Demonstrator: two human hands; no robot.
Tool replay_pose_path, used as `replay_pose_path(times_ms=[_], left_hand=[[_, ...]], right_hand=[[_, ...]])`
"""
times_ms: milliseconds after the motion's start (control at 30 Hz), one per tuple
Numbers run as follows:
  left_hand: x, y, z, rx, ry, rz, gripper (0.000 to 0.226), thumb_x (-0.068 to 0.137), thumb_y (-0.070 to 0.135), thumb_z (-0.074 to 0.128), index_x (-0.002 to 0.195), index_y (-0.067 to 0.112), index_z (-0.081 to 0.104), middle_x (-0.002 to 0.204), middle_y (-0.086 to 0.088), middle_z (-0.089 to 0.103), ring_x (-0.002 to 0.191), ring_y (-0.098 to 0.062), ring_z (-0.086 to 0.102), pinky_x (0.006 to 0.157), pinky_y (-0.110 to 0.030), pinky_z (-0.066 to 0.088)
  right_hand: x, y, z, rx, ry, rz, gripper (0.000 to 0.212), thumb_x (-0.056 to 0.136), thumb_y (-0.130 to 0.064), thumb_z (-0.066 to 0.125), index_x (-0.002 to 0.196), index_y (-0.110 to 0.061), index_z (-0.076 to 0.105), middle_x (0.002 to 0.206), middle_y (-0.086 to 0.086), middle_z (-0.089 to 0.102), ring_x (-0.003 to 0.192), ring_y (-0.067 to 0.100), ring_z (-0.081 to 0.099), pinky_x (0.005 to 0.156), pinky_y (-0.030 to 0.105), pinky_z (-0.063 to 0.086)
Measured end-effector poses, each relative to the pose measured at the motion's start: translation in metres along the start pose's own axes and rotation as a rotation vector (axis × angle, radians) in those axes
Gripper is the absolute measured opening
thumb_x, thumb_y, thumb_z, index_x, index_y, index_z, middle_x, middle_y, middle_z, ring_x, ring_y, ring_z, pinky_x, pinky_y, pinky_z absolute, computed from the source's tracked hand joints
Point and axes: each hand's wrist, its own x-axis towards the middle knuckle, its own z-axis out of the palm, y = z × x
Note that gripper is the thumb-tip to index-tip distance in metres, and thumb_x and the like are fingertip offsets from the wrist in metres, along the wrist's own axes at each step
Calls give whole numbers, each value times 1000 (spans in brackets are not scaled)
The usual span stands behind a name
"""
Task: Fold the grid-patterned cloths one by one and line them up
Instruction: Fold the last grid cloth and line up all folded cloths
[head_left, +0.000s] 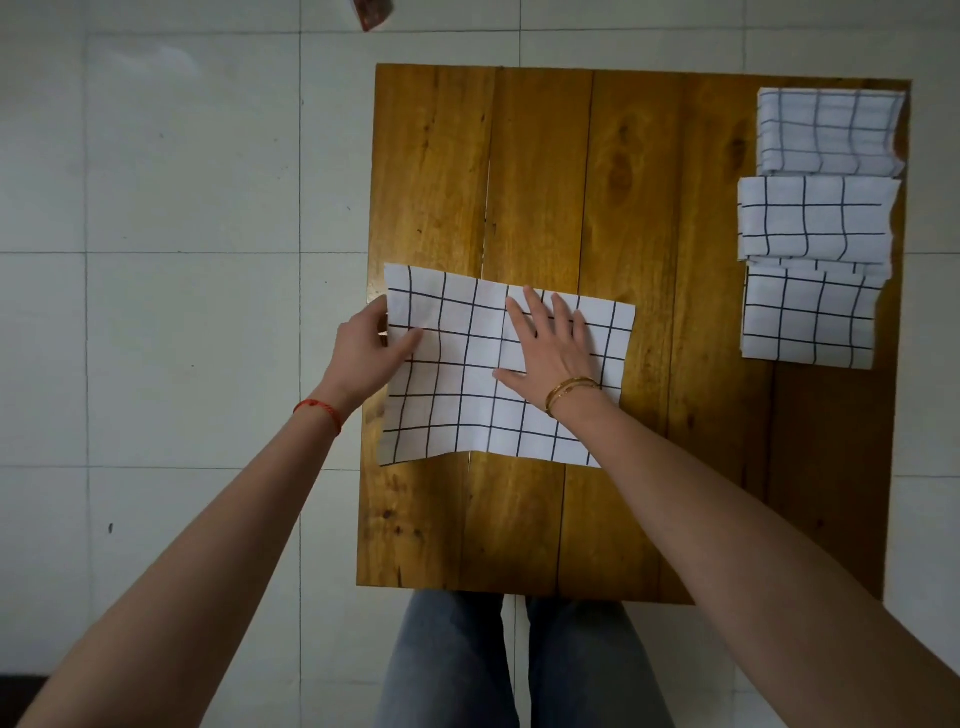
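A white cloth with a black grid (467, 410) lies spread flat on the left half of the wooden table (649, 493). My left hand (366, 351) pinches its left edge, thumb on top and fingers tucked under the edge. My right hand (553, 345) presses flat on the middle of the cloth with straight, spread fingers. Three folded grid cloths form a column along the table's right edge: the far one (828, 132), the middle one (815, 221) and the near one (810, 317), which the middle one slightly overlaps.
The table stands on a pale tiled floor (182, 208). My legs in blue jeans (519, 670) are at its near edge. A small reddish-brown object (370, 11) lies on the floor beyond the table.
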Motion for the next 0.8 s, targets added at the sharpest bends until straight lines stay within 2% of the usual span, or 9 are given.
replay_pose_path(times_ms=[133,267,333,400,500,600,667,700,800], left_hand=[[-8,15,5,-75,-84,63,39,91,23,64,129,15,57,115,3,65,101,-9,63,76,-10,50],[-13,31,20,-115,-180,120,46,91,24,65,134,19,52,115,5,66,103,-6,64,82,-20,56],[-15,39,30,-118,-198,139,47,91,22,65,135,19,51,113,6,67,100,-5,64,82,-20,55],[-16,48,44,-133,-219,169,50,90,18,64,137,17,48,109,6,66,94,-1,64,77,-13,53],[-15,57,67,-114,-251,180,57,89,20,64,141,21,42,98,-1,68,76,-12,64,69,-25,54],[-14,63,92,-59,-261,125,62,89,20,64,145,20,36,85,1,61,67,-11,58,71,-30,52],[-15,66,107,-55,-271,105,65,89,20,64,147,20,33,85,6,57,75,-11,60,78,-31,53],[-16,67,113,-58,-284,95,67,89,19,64,148,19,31,85,7,56,79,-12,61,81,-31,53],[-17,67,129,-83,-321,72,75,89,18,66,151,16,23,90,5,57,86,-12,60,81,-24,50]], right_hand=[[3,-3,2,-42,18,19,101,78,-73,48,152,-21,0,159,5,0,144,37,6,114,56,15],[5,-7,3,-65,18,35,106,75,-73,53,151,-22,0,159,7,2,143,37,8,114,55,16],[4,-6,0,-81,11,39,103,75,-70,55,151,-20,7,158,8,2,143,36,9,114,54,16],[1,-1,-3,-65,33,28,90,80,-61,55,149,-17,17,158,8,3,143,35,9,115,52,15],[-10,10,-10,186,167,54,66,89,-36,51,146,-15,27,153,7,22,140,30,20,115,45,21],[-20,31,-6,440,321,168,32,95,-19,43,125,-13,53,125,7,55,118,26,47,97,34,38],[-27,48,-3,705,319,323,26,98,-22,38,106,-17,62,99,6,67,94,25,61,79,32,48],[-31,55,-2,848,301,396,28,99,-28,37,100,-21,63,89,3,69,86,23,64,75,32,52],[-45,72,-1,1096,279,495,41,98,-48,33,91,-25,66,75,-4,71,78,14,67,80,38,55]])
